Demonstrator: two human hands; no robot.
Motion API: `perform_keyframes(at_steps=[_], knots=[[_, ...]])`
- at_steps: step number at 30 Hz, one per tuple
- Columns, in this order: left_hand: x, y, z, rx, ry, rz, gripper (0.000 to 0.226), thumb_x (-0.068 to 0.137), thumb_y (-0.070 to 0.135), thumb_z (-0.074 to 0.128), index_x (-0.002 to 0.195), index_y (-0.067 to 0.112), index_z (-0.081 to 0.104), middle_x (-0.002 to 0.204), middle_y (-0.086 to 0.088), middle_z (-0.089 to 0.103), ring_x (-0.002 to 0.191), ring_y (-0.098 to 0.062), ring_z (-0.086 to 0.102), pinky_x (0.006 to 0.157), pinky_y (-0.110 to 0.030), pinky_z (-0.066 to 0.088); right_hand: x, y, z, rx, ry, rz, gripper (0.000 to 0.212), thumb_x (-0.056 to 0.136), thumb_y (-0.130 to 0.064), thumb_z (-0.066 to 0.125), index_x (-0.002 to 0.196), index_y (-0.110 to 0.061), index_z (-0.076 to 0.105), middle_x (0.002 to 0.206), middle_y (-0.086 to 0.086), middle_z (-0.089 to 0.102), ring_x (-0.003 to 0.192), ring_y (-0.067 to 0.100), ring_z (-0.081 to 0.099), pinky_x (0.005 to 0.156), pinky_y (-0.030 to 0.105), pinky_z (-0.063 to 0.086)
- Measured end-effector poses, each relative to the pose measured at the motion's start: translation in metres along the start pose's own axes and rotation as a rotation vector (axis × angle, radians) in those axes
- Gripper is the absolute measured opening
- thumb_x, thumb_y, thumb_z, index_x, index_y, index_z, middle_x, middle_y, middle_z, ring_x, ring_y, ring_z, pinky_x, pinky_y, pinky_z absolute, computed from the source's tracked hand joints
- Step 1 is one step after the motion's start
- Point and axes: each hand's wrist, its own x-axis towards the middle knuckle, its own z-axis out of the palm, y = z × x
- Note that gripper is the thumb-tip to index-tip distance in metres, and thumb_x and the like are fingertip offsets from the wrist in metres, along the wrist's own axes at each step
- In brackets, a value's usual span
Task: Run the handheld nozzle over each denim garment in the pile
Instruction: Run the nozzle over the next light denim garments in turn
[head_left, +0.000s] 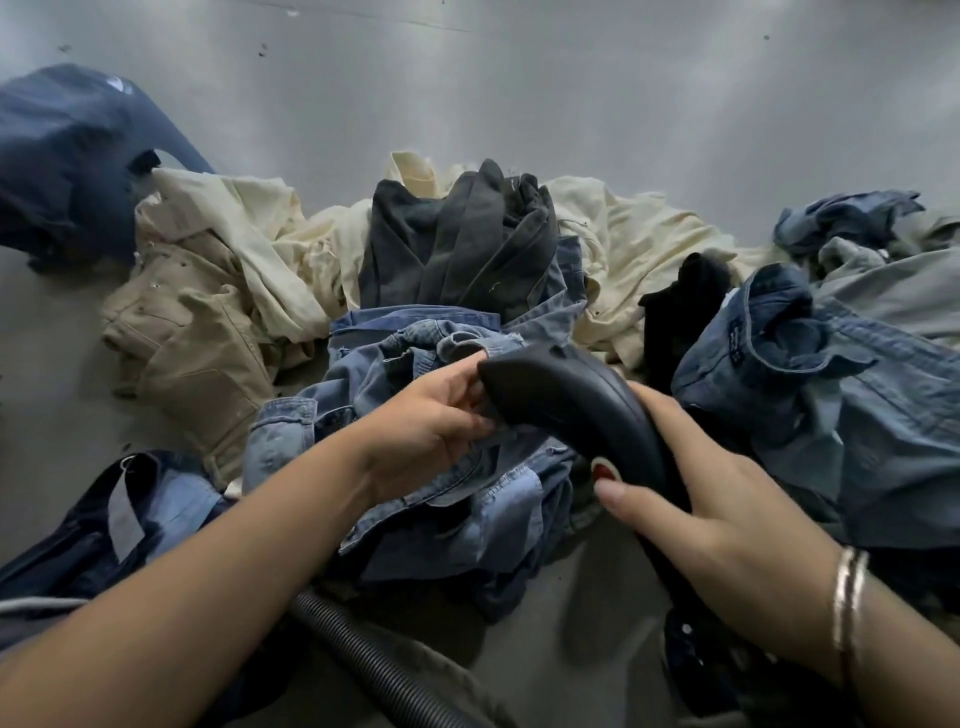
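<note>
A black handheld nozzle (566, 400) with a red button points away from me over a crumpled light-blue denim garment (415, 353) in the middle of the pile. My right hand (696, 499) grips the nozzle's handle, thumb beside the red button. My left hand (436, 421) pinches a fold of that light-blue denim just left of the nozzle's head. More blue denim (841, 395) lies bunched to the right, and dark denim (104, 525) sits at the lower left.
Cream garments (249, 239), tan trousers (197, 343) and a dark grey garment (457, 244) lie behind on the grey metal surface (519, 93). A navy garment (67, 156) sits far left. A ribbed black hose (374, 665) runs below my left forearm.
</note>
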Motion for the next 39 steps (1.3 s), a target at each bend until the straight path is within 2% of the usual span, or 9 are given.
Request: perform_keyframes(at_steps=[5, 9, 12, 18, 25, 28, 32, 35, 39], knots=[[0.004, -0.004, 0.006, -0.065, -0.004, -0.023, 0.075, 0.081, -0.032, 0.022, 0.14, 0.011, 0.041, 0.134, -0.009, 0.057, 0.118, -0.019, 0.056, 0.1, -0.033, 0.045, 0.018, 0.009, -0.001, 0.054, 0.152, 0.032, 0.049, 0.08, -0.046, 0.057, 0.122, -0.058, 0.035, 0.084, -0.018, 0.064, 0.067, -0.003, 0.061, 0.064, 0.026, 0.049], [0.003, -0.001, -0.003, -0.109, 0.009, -0.02, 0.065, 0.082, -0.029, 0.023, 0.129, 0.007, 0.049, 0.119, -0.006, 0.067, 0.104, -0.015, 0.066, 0.081, -0.024, 0.055, 0.011, 0.016, -0.022, 0.169, 0.225, 0.034, 0.042, 0.082, -0.049, 0.062, 0.115, -0.065, 0.04, 0.095, -0.019, 0.068, 0.07, 0.01, 0.066, 0.069, 0.045, 0.056], [0.002, 0.003, -0.007, -0.125, -0.005, -0.007, 0.063, 0.083, -0.027, 0.024, 0.133, 0.003, 0.046, 0.121, -0.01, 0.064, 0.105, -0.017, 0.065, 0.085, -0.025, 0.054, -0.002, 0.015, -0.027, 0.18, 0.123, 0.001, 0.048, 0.076, -0.058, 0.063, 0.118, -0.065, 0.04, 0.095, -0.014, 0.07, 0.068, 0.017, 0.069, 0.059, 0.041, 0.058], [0.003, 0.007, -0.012, -0.132, -0.04, 0.012, 0.061, 0.079, -0.027, 0.028, 0.131, -0.001, 0.046, 0.119, -0.011, 0.065, 0.106, -0.018, 0.065, 0.084, -0.024, 0.053, -0.011, 0.011, -0.002, -0.027, -0.081, 0.003, 0.06, 0.081, -0.051, 0.058, 0.107, -0.083, 0.014, 0.1, -0.042, 0.056, 0.087, -0.01, 0.06, 0.076, 0.012, 0.046], [-0.003, -0.004, -0.007, -0.169, -0.221, -0.168, 0.067, 0.077, -0.021, 0.04, 0.138, 0.006, 0.045, 0.128, -0.013, 0.06, 0.113, -0.021, 0.061, 0.092, -0.03, 0.052, 0.022, 0.015, -0.004, -0.037, 0.161, 0.04, 0.063, 0.083, -0.044, 0.056, 0.14, -0.043, 0.03, 0.093, -0.019, 0.06, 0.076, 0.001, 0.061, 0.064, 0.012, 0.047], [-0.002, 0.003, -0.017, -0.278, -0.119, -0.244, 0.059, 0.07, -0.003, 0.066, 0.128, 0.006, 0.059, 0.112, -0.009, 0.068, 0.093, -0.017, 0.065, 0.091, -0.027, 0.046, 0.023, 0.019, -0.019, 0.13, 0.234, 0.072, 0.053, 0.086, -0.041, 0.061, 0.133, -0.047, 0.039, 0.093, -0.015, 0.067, 0.077, 0.008, 0.064, 0.074, 0.039, 0.055], [0.004, 0.004, -0.017, -0.163, 0.188, -0.358, 0.053, 0.074, 0.044, 0.074, 0.116, 0.013, 0.069, 0.111, -0.007, 0.07, 0.098, -0.021, 0.067, 0.085, -0.033, 0.054, 0.01, 0.019, -0.022, 0.219, 0.177, 0.024, 0.048, 0.075, -0.048, 0.059, 0.117, -0.063, 0.042, 0.1, -0.027, 0.065, 0.073, 0.004, 0.066, 0.067, 0.035, 0.053], [0.012, -0.004, -0.008, -0.069, 0.4, -0.235, 0.03, 0.092, 0.034, 0.057, 0.105, 0.01, 0.07, 0.103, -0.012, 0.073, 0.087, -0.022, 0.071, 0.073, -0.032, 0.059, 0.0, 0.014, -0.011, 0.189, 0.102, -0.021, 0.051, 0.075, -0.047, 0.059, 0.11, -0.076, 0.034, 0.102, -0.033, 0.062, 0.077, 0.0, 0.066, 0.063, 0.022, 0.053], [0.007, -0.001, -0.003, -0.162, 0.376, -0.032, 0.02, 0.097, 0.008, 0.045, 0.104, 0.005, 0.063, 0.093, -0.015, 0.073, 0.079, -0.025, 0.072, 0.067, -0.035, 0.06, -0.013, 0.013, 0.001, 0.181, 0.052, -0.048, 0.06, 0.082, -0.046, 0.062, 0.107, -0.084, 0.023, 0.1, -0.045, 0.057, 0.087, -0.014, 0.061, 0.068, 0.004, 0.044]])
